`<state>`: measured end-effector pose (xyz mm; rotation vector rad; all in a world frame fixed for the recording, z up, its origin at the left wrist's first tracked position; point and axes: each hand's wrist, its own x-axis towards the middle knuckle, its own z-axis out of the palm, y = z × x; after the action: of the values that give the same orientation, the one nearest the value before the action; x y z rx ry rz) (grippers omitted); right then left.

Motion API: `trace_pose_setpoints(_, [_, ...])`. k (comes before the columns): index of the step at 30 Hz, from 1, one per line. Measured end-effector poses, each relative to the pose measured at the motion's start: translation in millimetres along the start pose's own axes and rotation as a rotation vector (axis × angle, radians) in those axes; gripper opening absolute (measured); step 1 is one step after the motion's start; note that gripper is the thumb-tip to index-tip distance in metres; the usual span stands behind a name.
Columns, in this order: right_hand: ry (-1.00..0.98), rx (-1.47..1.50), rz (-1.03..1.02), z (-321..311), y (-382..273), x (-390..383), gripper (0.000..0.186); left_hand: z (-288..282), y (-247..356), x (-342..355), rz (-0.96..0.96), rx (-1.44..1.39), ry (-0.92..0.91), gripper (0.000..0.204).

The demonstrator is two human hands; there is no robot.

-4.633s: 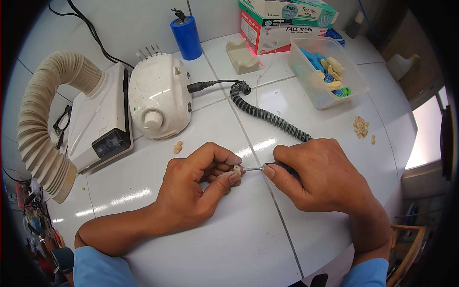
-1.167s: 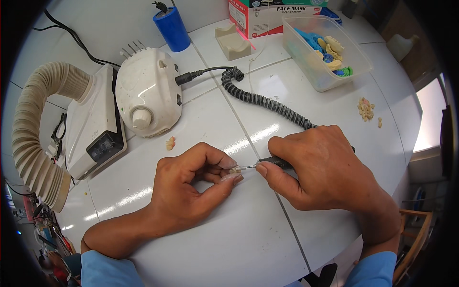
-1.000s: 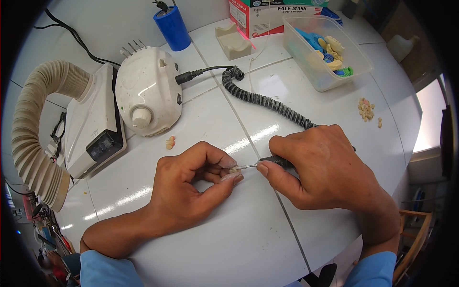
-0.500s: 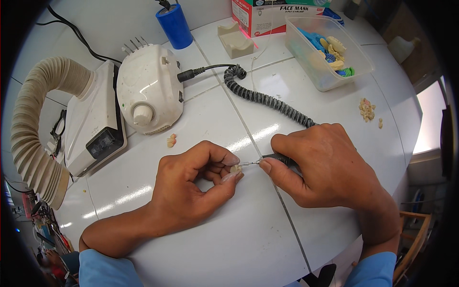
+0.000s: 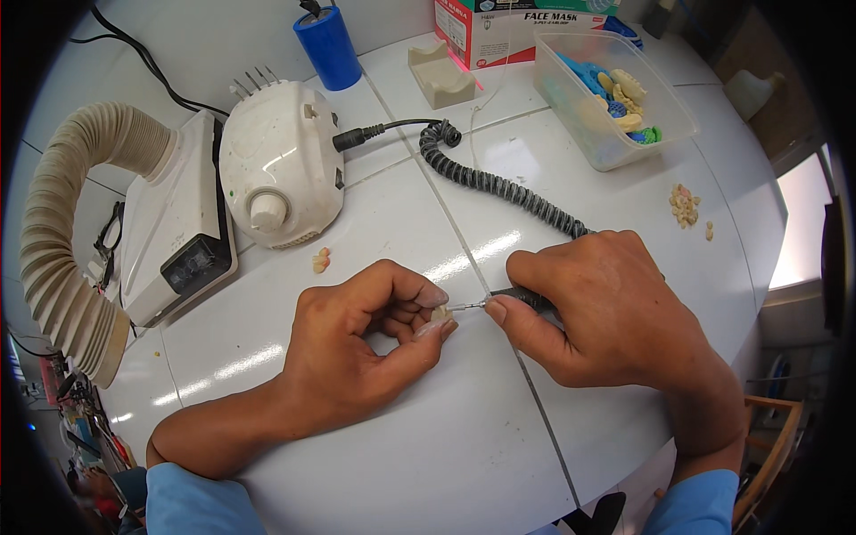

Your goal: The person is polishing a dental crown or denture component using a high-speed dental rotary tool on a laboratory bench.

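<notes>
Over the middle of the table (image 5: 428, 437), the left hand (image 5: 361, 334) pinches a small pale piece (image 5: 441, 314) between finger and thumb, and the right hand (image 5: 602, 312) curls closed around a drill (image 5: 524, 298), its tip (image 5: 462, 308) touching the piece. I see a curly cord (image 5: 504, 185) going behind the right hand, which hides its end; a clear tub (image 5: 575, 120) sits toward the back edge.

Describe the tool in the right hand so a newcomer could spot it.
From the rounded white box with a knob, follow the black coiled cord rightward to the right hand. That hand grips the handpiece; its dark body and thin metal tip set it apart from the small pale piece in the left hand.
</notes>
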<state>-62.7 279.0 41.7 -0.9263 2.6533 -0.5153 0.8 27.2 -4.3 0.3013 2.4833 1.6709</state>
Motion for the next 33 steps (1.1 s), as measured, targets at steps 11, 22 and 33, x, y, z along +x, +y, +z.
trace_pose_setpoints(11, [-0.027,-0.004,0.023,-1.2,-1.3,-0.4,0.045,-0.4,0.6,0.4,-0.001,0.014,-0.007,0.018])
trace_pose_setpoints(22, [-0.014,-0.020,-0.002,0.5,0.1,-1.6,0.044,-2.4,0.7,0.8,0.013,0.014,-0.034,0.020])
trace_pose_setpoints(33, [-0.025,-0.017,-0.016,0.7,0.0,-0.9,0.044,-2.5,-1.0,0.4,0.033,0.009,-0.050,0.020])
